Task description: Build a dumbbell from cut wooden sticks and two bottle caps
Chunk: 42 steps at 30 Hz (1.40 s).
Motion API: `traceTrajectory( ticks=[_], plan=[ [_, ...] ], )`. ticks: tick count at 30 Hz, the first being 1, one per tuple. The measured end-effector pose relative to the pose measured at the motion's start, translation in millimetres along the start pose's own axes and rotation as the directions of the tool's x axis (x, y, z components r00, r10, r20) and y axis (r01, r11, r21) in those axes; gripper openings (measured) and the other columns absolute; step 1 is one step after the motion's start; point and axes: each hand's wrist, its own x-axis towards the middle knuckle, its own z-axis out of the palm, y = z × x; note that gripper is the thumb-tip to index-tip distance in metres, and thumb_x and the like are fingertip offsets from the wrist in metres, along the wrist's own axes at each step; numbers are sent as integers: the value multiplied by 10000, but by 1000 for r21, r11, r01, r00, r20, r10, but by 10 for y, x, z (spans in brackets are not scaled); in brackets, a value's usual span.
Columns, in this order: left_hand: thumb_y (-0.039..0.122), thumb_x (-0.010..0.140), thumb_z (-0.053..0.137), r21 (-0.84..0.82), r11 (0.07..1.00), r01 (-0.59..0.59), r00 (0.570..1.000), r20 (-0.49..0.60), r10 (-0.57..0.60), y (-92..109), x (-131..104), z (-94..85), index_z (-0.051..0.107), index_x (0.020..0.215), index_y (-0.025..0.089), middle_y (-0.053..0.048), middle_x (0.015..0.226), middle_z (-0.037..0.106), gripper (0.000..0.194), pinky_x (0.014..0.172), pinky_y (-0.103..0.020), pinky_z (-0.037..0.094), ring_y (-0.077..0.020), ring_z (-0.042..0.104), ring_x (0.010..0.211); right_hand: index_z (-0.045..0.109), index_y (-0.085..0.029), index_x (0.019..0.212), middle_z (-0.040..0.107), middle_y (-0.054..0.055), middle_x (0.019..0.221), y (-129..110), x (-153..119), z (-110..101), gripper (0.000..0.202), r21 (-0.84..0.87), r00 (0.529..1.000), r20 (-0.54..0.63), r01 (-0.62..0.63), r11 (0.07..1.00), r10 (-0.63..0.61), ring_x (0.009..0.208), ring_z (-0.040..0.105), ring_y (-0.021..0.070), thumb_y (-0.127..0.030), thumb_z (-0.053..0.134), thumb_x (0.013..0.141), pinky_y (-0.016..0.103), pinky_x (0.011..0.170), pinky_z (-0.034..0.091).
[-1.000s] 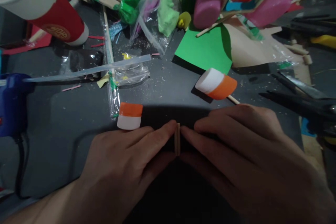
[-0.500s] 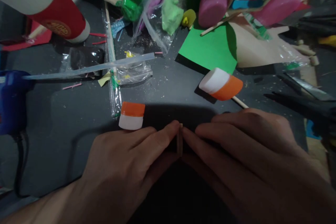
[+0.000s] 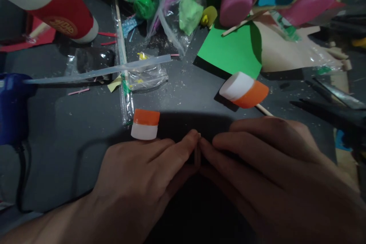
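Note:
Between the fingertips of both hands a small flat wooden piece [image 3: 197, 154] stands on edge; it looks like two thin layers pressed together. My left hand [image 3: 145, 171] is closed on it from the left, its index finger at the top end. From the right, the fingers of my right hand [image 3: 265, 167] press against the same piece. Just beyond the left hand lies an orange and white cap-like piece [image 3: 145, 124]. A second orange and white piece [image 3: 244, 89], beside a thin wooden stick [image 3: 263, 109], rests past the right hand.
A blue glue gun [image 3: 14, 108] with a clear glue stick [image 3: 100, 74] lies at left, near a red and white paper cup [image 3: 65, 19]. Green paper [image 3: 231, 53], bagged clay [image 3: 191, 11] and pink pieces [image 3: 236, 4] crowd the back. Dark scissors [image 3: 326, 112] lie at right.
The view has shifted slightly, so things on the table appear a little farther right and higher. Both hands keep their hold on the wooden piece.

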Motion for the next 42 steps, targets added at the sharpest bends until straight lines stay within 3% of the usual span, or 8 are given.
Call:
traceTrajectory(
  ticks=[10,18,26,30,35,42],
  plan=[
    [240,995,525,-28,1000,-12,1000,-2,12,16,-14,3,610,1223,102,-4,832,778,280,502,-297,509,-144,704,608,637,-179,798,627,59,826,-2,27,-46,352,116,997,71,-14,993,5,734,557,204,-187,364,1020,399,683,451],
    [294,992,541,14,1000,-7,1000,-19,7,-11,-56,37,599,1261,160,-9,944,794,306,557,-307,525,-163,735,670,669,-183,801,667,51,823,-23,50,-56,429,1,999,23,44,999,-44,787,569,210,-237,341,1071,381,706,423],
    [317,976,558,16,999,39,999,14,-39,-19,-50,6,591,1236,215,20,989,783,281,603,-303,524,-169,737,738,685,-166,861,645,52,848,4,28,-34,301,7,1000,-11,-3,1000,4,839,556,232,-245,452,1035,397,762,424],
    [327,930,624,27,997,75,997,25,-75,-11,-50,-39,577,1260,202,41,850,753,356,642,-281,526,-133,660,594,679,-172,998,623,54,931,67,-42,-101,208,-12,999,-18,-30,999,30,862,548,237,-320,533,1004,390,744,431],
    [373,890,652,37,991,131,990,40,-133,6,-60,-77,560,1300,180,71,656,633,462,533,-251,468,-115,571,500,669,-161,1035,621,75,979,62,-43,-102,251,-8,999,-25,-25,1000,24,918,550,265,-347,503,1008,420,775,460],
    [351,873,670,-188,958,215,977,48,-210,37,-64,-134,505,1322,306,122,644,562,480,492,-147,449,-58,553,503,676,-94,1070,612,147,1017,-34,36,-45,292,-69,1000,-6,12,998,-12,983,528,331,-296,479,995,502,819,488]
  ],
)
